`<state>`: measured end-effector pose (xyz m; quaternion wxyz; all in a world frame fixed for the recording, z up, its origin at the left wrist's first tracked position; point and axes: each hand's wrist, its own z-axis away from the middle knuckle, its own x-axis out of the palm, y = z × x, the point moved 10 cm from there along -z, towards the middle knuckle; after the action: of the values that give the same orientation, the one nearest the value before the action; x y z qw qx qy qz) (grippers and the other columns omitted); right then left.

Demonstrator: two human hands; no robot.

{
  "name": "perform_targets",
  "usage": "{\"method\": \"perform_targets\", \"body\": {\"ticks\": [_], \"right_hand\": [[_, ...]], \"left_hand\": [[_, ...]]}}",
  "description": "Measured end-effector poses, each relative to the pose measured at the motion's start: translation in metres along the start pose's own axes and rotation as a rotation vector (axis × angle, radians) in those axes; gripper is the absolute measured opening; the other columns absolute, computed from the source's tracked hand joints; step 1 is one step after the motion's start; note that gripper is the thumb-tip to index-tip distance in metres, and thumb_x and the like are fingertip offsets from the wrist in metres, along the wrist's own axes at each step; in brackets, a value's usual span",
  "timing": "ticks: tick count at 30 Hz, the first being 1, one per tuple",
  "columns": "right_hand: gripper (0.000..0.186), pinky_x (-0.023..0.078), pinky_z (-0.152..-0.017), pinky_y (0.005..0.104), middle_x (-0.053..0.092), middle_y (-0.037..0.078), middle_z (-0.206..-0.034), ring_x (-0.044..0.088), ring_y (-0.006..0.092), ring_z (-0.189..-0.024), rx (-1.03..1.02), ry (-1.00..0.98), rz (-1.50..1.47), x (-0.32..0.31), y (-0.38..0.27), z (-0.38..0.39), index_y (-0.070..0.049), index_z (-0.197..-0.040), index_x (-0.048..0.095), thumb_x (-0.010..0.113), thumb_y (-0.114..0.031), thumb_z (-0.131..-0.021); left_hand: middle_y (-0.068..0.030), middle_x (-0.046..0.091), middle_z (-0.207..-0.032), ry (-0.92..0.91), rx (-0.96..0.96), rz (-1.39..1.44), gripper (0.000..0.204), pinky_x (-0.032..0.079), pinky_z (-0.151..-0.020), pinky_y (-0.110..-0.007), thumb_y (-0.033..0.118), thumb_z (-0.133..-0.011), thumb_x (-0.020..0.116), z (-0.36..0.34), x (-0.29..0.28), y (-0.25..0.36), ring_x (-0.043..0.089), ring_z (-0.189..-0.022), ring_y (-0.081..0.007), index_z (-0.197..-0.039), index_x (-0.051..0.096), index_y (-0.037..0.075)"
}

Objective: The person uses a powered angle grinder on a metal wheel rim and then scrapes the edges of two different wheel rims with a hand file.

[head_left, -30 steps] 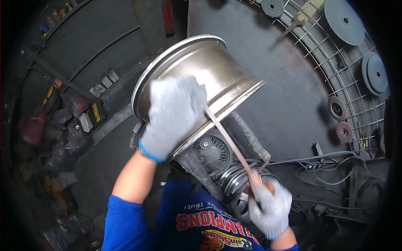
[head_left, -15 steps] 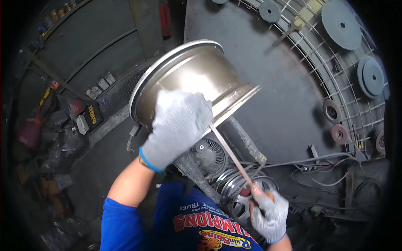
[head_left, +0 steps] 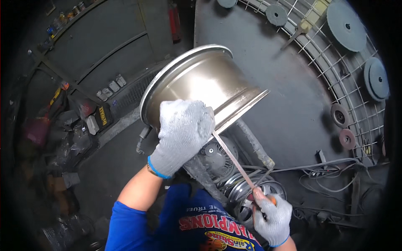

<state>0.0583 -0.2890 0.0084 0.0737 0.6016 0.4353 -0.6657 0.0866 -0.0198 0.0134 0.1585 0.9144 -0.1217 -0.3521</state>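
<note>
A bronze-toned car wheel rim (head_left: 205, 81) with a pale lip is tilted on its side in front of me. My left hand (head_left: 184, 134), in a grey-white knit glove with a blue cuff, is closed at the wheel's near lower edge, its fingertips hidden. From beside its thumb, a long narrow pinkish tool (head_left: 235, 161), like a file or an abrasive strip, slants down to the right. My right hand (head_left: 274, 219), gloved alike, is closed around the lower end, where an orange part (head_left: 273, 200) shows.
Below the wheel are a finned motor (head_left: 215, 161) and dusty metal bars (head_left: 255, 144). Another wheel (head_left: 268, 188) lies near my right hand. Grinding discs (head_left: 346, 27) hang on a wire grid at the right. Cables (head_left: 326, 171) run below it. Bags and a black case (head_left: 102, 116) lie at the left.
The whole view has shifted slightly, so the scene sits farther right and lower. My left hand is a little lower against the wheel. Both hands keep their hold.
</note>
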Motion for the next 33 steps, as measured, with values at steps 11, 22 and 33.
{"method": "perform_targets", "body": {"ticks": [11, 22, 33], "right_hand": [[0.055, 0.05, -0.056, 0.0411, 0.063, 0.012, -0.075, 0.063, 0.0324, -0.06, -0.109, -0.007, 0.1, 0.002, -0.016, -0.026, -0.01, -0.123, 0.078, 0.078, 0.002, -0.069], [0.052, 0.048, -0.053, 0.041, 0.055, 0.008, -0.071, 0.059, 0.029, -0.057, -0.2, 0.039, 0.125, 0.012, -0.031, -0.072, -0.017, -0.127, 0.077, 0.077, -0.007, -0.076], [0.046, 0.047, -0.052, 0.0418, 0.052, 0.008, -0.07, 0.058, 0.0278, -0.056, -0.193, 0.065, 0.106, 0.015, -0.029, -0.088, -0.021, -0.124, 0.078, 0.077, -0.012, -0.079]], "left_hand": [[-0.0206, 0.057, -0.066, -0.044, -0.226, 0.03, 0.032, 0.046, -0.062, -0.049, 0.022, -0.096, 0.069, 0.008, -0.007, -0.037, 0.062, -0.065, -0.0398, -0.073, 0.058, 0.001], [-0.0217, 0.058, -0.069, 0.073, -0.261, -0.109, 0.032, 0.044, -0.06, -0.049, 0.023, -0.098, 0.067, -0.008, -0.015, -0.079, 0.059, -0.064, -0.0414, -0.076, 0.061, 0.001], [-0.0204, 0.047, -0.062, 0.17, -0.221, -0.167, 0.032, 0.038, -0.057, -0.047, 0.014, -0.096, 0.069, -0.015, -0.022, -0.083, 0.051, -0.058, -0.0371, -0.072, 0.054, 0.0]]}}
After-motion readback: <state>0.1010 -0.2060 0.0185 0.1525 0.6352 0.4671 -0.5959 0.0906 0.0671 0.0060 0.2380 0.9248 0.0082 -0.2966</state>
